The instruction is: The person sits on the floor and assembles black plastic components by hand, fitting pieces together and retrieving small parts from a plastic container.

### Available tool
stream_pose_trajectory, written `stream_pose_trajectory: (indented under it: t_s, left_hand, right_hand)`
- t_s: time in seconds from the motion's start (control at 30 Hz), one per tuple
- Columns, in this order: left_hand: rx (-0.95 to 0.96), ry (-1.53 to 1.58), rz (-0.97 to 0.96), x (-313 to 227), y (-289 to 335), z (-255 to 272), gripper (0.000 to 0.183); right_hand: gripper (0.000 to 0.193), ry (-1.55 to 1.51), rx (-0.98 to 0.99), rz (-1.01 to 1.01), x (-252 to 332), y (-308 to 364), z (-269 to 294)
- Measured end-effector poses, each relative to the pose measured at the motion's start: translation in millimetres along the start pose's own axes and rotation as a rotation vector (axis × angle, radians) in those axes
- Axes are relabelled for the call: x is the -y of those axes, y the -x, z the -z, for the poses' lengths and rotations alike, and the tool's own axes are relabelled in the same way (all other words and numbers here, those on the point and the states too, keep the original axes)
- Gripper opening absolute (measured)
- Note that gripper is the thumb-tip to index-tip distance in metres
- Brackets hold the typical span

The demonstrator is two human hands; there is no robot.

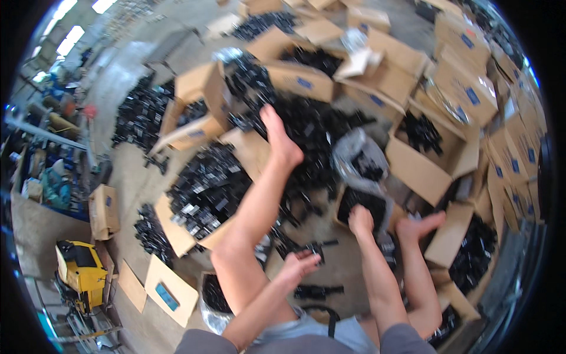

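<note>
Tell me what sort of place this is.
Probably a warehouse or workshop: open cardboard boxes crowd the floor, small black parts lie in heaps, and yellow equipment stands at the left.

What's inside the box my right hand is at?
Black parts fill what shows of the box, with clear plastic along its right side. Your right hand covers the near-left part, and anything beneath the top layer is hidden.

Grey floor (131, 192), bright rectangles of light (71, 41) at upper left
</note>
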State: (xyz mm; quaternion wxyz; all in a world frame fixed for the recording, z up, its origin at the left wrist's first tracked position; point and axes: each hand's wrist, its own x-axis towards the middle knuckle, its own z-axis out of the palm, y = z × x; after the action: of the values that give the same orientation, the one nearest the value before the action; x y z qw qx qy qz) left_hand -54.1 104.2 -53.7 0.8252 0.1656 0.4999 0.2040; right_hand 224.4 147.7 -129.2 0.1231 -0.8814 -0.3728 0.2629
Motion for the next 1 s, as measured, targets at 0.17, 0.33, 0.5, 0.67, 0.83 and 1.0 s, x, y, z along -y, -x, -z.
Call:
stream_pose_trajectory:
  t_s: [0.17, 0.33, 0.5, 0.67, 0.83, 1.0]
  left_hand:
    - [0.157, 0.076, 0.008, -7, -1, -10, 0.030]
    - [0.122, 0.213, -0.048, -24, 31, -28, 0.020]
    - [0.297, 0.220, -0.125, -15, 47, -49, 0.025]
    - [0.387, 0.198, -0.161, -7, 69, -65, 0.024]
    - [0.358, 0.132, -0.198, -6, 87, -82, 0.025]
    - [0.295, 0.028, -0.246, -1, 90, -71, 0.016]
  right_hand:
    - [0.013, -0.298, -0.247, 0.095, -6, 25, 32]
    - [0.013, -0.718, -0.214, 0.377, 43, 133, 100]
    - [0.014, -0.930, -0.183, 0.303, 57, 214, 119]
    - [0.012, -0.773, -0.306, 0.482, 48, 242, 137]
    - [0.014, -0.775, -0.457, 0.471, 41, 251, 140]
    - [0.013, -0.891, -0.343, 0.387, 42, 263, 140]
